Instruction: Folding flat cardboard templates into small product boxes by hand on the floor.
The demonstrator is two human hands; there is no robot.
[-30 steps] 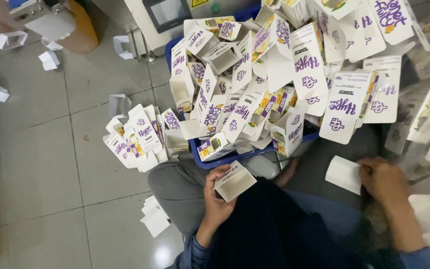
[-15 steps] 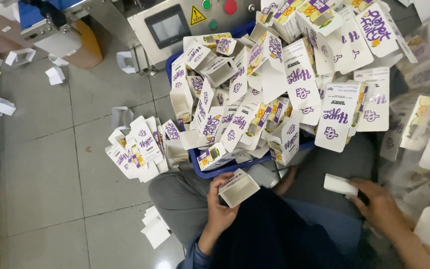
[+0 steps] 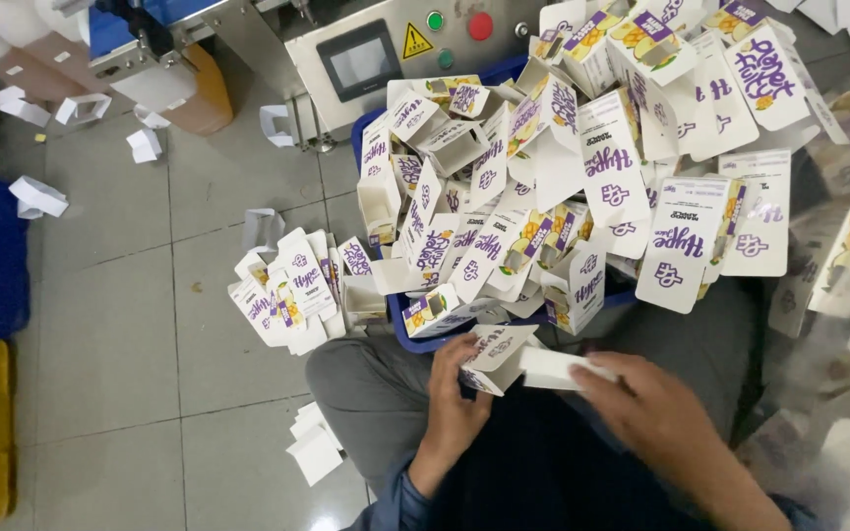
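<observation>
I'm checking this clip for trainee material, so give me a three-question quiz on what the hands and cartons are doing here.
1. True or false: the left hand holds an open small carton.
2. What does the right hand bring to that carton's open end? A) a white flat packet B) a roll of tape C) a pair of scissors
3. Fill in: the heap of printed cartons lies piled in a ____ crate in front of the person's knees.

Key: 1 true; 2 A; 3 blue.
</observation>
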